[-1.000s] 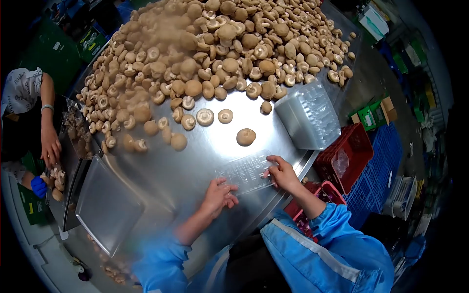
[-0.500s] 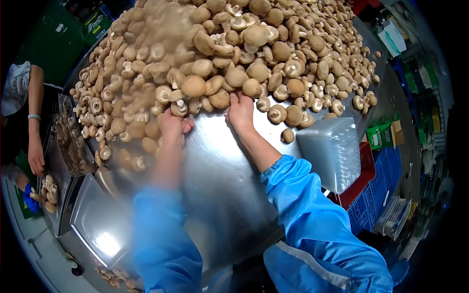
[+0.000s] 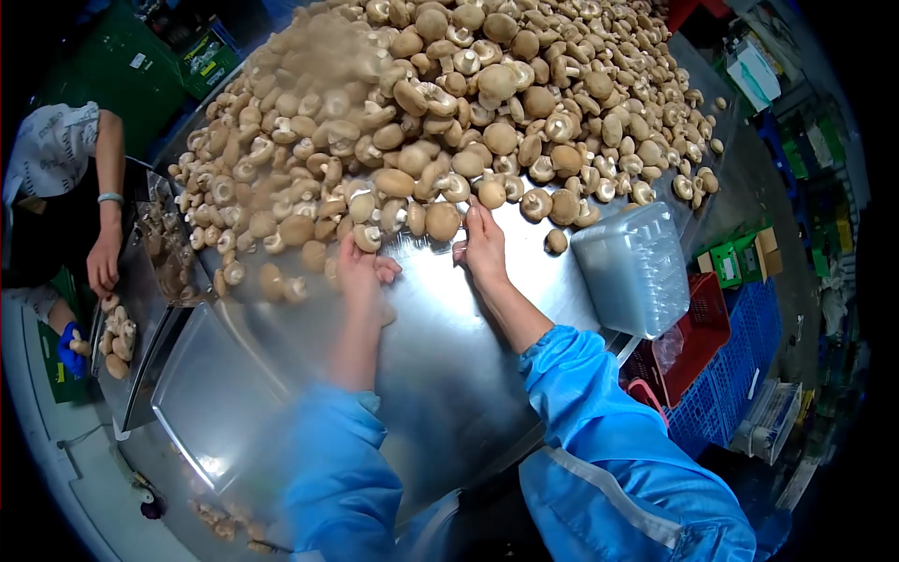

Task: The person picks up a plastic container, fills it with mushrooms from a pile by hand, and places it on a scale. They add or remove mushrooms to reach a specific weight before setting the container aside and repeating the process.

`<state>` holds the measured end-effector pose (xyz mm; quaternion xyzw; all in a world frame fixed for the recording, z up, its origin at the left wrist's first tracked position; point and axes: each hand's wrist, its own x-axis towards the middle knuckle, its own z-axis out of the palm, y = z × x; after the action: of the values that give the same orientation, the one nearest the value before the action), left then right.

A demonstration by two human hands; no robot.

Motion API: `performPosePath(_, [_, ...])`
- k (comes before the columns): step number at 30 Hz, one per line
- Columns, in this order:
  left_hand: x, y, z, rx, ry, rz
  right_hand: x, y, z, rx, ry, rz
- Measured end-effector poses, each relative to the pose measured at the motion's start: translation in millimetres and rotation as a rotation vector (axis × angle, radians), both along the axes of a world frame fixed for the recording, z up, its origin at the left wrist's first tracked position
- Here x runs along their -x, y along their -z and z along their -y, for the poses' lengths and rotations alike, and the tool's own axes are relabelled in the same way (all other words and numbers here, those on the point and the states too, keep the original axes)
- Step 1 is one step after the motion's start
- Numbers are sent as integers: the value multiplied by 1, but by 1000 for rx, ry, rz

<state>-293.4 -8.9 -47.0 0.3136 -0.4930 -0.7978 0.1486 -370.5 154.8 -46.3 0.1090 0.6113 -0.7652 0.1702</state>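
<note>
A large heap of brown-capped mushrooms covers the far part of a shiny metal table. At its near edge, the rim of a clear plastic tray shows faintly between my hands, with several mushrooms in it. My left hand, fingers curled, is at the tray's left end, just below a mushroom with its stem showing. My right hand grips the right end, its fingertips by a round mushroom cap. The lower part of the tray is hard to make out.
A stack of clear plastic trays stands on the right. Beyond it are a red crate and a blue crate. A flat clear sheet or lid lies left. At far left, another person's hand is near mushrooms on a metal ledge.
Both my hands have drawn back from the heap toward me, and the mushrooms between them have come along. The view has shifted slightly. The other person's hand remains beside the ledge.
</note>
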Motion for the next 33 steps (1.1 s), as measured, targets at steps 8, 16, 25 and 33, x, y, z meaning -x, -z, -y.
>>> performPosePath(8, [-63, -41, 15, 2, 49, 29, -54, -43, 5, -50, -73, -142])
performPosePath(16, [-199, -111, 79, 218, 24, 112, -145, -83, 61, -17, -309, -243])
performPosePath(25, [-334, -122, 149, 328, -204, 230, -240, -57, 155, -229, -559, -632])
performPosePath(33, [-395, -114, 179, 517, -55, 459, -262, -67, 171, -440, -734, -935])
